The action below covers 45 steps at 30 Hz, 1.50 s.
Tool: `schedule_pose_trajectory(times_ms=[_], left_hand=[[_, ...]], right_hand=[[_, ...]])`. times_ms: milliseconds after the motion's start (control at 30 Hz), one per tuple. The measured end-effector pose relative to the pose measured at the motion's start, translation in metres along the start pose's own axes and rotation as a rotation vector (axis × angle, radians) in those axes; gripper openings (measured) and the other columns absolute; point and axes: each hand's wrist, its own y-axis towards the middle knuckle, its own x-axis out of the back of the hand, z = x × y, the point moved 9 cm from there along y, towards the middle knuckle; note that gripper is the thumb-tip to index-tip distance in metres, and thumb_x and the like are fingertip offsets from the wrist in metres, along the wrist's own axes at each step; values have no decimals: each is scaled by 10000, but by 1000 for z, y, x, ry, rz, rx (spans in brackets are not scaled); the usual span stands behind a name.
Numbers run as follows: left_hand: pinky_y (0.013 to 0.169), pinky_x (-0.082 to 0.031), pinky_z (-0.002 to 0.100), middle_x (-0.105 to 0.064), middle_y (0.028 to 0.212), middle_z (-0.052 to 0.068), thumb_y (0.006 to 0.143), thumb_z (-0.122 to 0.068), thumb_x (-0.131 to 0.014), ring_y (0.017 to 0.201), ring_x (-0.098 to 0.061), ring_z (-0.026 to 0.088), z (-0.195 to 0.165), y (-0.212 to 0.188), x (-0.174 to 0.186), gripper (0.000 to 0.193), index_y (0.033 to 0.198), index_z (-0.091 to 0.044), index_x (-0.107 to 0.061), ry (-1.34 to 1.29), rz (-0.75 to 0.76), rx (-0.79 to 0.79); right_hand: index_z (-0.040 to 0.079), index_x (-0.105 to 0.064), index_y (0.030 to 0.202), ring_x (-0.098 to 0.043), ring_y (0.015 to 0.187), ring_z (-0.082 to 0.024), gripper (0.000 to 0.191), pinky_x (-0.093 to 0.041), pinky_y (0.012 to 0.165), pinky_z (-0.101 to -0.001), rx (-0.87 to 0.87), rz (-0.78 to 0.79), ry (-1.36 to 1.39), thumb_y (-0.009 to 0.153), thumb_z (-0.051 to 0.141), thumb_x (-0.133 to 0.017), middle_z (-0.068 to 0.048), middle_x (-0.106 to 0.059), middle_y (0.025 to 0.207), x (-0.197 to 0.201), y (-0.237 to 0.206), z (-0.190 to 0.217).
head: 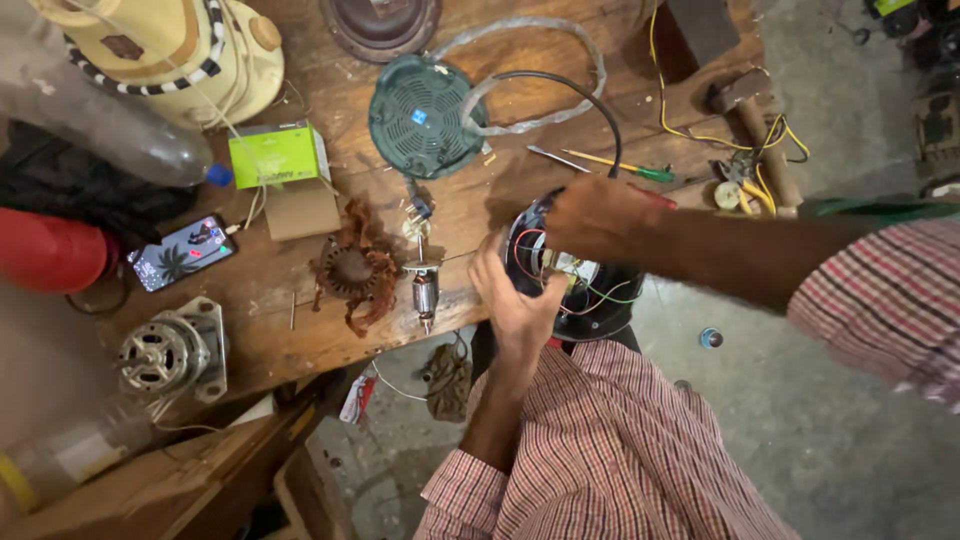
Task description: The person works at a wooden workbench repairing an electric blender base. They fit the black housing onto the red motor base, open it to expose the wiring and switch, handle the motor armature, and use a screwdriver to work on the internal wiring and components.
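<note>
A round black motor housing [590,300] with red, green and white wires inside rests at the near edge of the wooden workbench [330,200]. My left hand [512,295] grips its left rim from below. My right hand [598,215] reaches over the top of the housing, fingers curled down into the wiring; whether it pinches a wire is hidden. A black cable [560,85] loops from the housing across the bench.
On the bench lie a teal fan cover [425,115], a copper-wound stator [355,270], a small rotor [424,290], a screwdriver with green handle [620,167], a hammer [755,130], a green box [277,155], a phone [183,251], a grey motor [170,352] and yellow wires [700,135].
</note>
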Motion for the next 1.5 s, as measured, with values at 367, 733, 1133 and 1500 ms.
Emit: schedule_pose_trajectory(times_ms=[367, 733, 1133, 1500], left_hand=[[1133, -371, 527, -526, 1287, 246, 707, -140, -753, 1264, -472, 429, 4, -3, -9, 830, 1445, 57, -429, 4, 70, 68], [1018, -426, 559, -619, 1238, 192, 901, -240, -672, 1194, -554, 411, 68, 98, -13, 424, 1289, -84, -606, 435, -61, 99], [1005, -460, 526, -626, 1303, 162, 661, -198, -841, 1250, -519, 388, 100, 183, -54, 691, 1302, -105, -600, 1030, 535, -255], [978, -463, 510, -671, 1198, 193, 840, -231, -816, 1110, -570, 427, 27, 194, 29, 468, 1251, -65, -666, 867, 317, -315]], right_hand=[[121, -792, 780, -748, 823, -314, 88, -605, 659, -432, -319, -78, 220, 760, 133, -708, -136, -751, 827, 5, 0, -22], [123, -713, 875, -724, 854, -312, 135, -572, 671, -487, -621, -136, 422, 750, 166, -686, -96, -726, 909, 49, -110, -46], [129, -769, 992, -719, 768, -346, 328, -549, 641, -433, -1443, -500, 908, 838, 419, -782, -119, -749, 836, -55, -325, -41], [112, -784, 1059, -719, 761, -273, 342, -550, 695, -398, -1678, -482, 1124, 862, 389, -819, -133, -745, 870, -135, -345, -5]])
